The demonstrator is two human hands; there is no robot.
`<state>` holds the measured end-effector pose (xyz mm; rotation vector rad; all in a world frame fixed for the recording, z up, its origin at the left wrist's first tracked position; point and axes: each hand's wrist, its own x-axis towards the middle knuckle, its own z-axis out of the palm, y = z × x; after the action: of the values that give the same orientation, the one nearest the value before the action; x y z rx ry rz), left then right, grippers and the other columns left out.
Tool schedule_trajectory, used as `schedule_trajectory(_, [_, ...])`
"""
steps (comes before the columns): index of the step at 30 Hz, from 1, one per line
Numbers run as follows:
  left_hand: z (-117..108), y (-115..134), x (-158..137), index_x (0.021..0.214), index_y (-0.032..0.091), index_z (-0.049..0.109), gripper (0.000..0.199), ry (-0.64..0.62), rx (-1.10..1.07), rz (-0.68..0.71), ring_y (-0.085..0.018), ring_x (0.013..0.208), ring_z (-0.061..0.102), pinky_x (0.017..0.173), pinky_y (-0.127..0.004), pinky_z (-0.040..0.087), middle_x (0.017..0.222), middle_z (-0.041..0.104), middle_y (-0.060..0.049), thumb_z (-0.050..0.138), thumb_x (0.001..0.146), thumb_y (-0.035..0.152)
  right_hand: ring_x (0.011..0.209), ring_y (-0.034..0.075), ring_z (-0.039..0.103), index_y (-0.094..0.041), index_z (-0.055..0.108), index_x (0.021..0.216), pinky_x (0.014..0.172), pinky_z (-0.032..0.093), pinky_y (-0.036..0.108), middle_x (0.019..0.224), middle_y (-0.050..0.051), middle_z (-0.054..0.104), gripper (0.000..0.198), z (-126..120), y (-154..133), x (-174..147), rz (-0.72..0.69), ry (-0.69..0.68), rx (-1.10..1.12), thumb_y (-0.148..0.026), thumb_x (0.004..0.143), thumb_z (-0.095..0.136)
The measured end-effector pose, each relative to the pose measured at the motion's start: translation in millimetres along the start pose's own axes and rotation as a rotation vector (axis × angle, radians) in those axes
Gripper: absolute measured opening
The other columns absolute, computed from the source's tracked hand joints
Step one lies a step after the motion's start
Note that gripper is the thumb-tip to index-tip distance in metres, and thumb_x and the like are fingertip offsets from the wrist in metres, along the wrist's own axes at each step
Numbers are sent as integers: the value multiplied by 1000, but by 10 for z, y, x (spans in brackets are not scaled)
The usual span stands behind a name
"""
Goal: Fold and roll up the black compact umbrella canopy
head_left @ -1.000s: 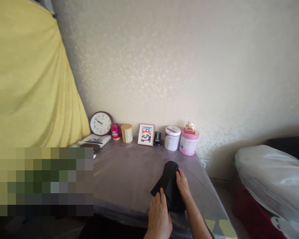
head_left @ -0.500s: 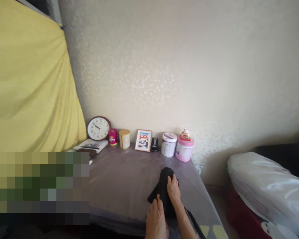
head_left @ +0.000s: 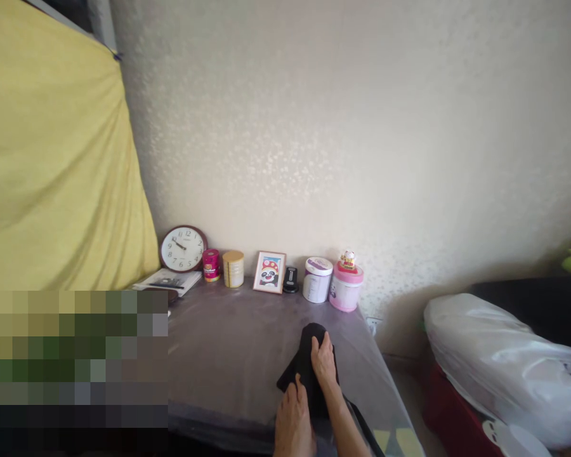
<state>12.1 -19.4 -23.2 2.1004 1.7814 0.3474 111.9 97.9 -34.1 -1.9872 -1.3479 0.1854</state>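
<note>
A piece of black cloth (head_left: 309,368) lies on the near right part of the table, narrow at its rounded far end and flaring to a point at the left. My left hand (head_left: 292,412) is closed at its lower left edge, forefinger pointing forward; the fingertips' grip is partly hidden. Farther up, my right hand (head_left: 324,362) grips the right side of the cloth, thumb apart from the fingers. A dark strip, perhaps a strap, runs beside my right forearm toward the bottom edge.
The table (head_left: 219,349) has a transparent cover. Along the wall stand a clock (head_left: 184,248), a pink can (head_left: 211,265), a yellow-lidded tub (head_left: 233,269), a panda picture (head_left: 269,273), a black object (head_left: 290,279), a white tub (head_left: 318,280) and a pink-lidded tub (head_left: 346,289). A plastic-wrapped bundle (head_left: 495,362) sits right.
The view has shifted slightly, so everything sits a little farther left. Both hands keep their places on the black cloth, which looks nearly the same.
</note>
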Motion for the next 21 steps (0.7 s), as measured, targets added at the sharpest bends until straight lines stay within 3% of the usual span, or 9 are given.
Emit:
schedule_trajectory(3, [-14,8,-2,138,6,20,76,5,7,8,-26,122,40,101,-34,32,137,38,-19,44,67,-4,115,33,51,3,32,134,94,39,41,132,28,42,63,39,-97,35,102,-21,17,-36,84,35])
schedule_trajectory(8, [41,-33,29,137,7,25,75,9,43,16,-27,119,43,98,-36,36,133,43,-18,45,66,-5,115,34,50,0,27,136,95,36,44,136,28,38,69,66,-118,49,131,-70,4,-40,82,41])
schedule_trajectory(12, [209,-69,29,135,8,32,71,125,102,56,-24,104,54,91,-34,42,121,53,-16,47,67,-4,119,33,47,1,30,134,96,37,42,134,28,39,68,31,-95,-21,105,-48,59,-37,80,43])
schedule_trajectory(17, [458,-69,-53,125,11,47,53,330,207,11,-20,85,61,75,-29,48,103,62,-13,40,75,-4,116,34,50,1,27,136,94,38,42,135,27,39,68,-71,-172,-211,94,-117,-6,-36,82,42])
schedule_trajectory(21, [485,-107,-123,123,12,51,48,363,219,-5,-20,84,62,72,-28,48,103,62,-14,41,78,-1,119,36,45,1,22,139,93,38,42,140,25,33,72,-171,-285,-327,105,-198,-80,-38,82,43])
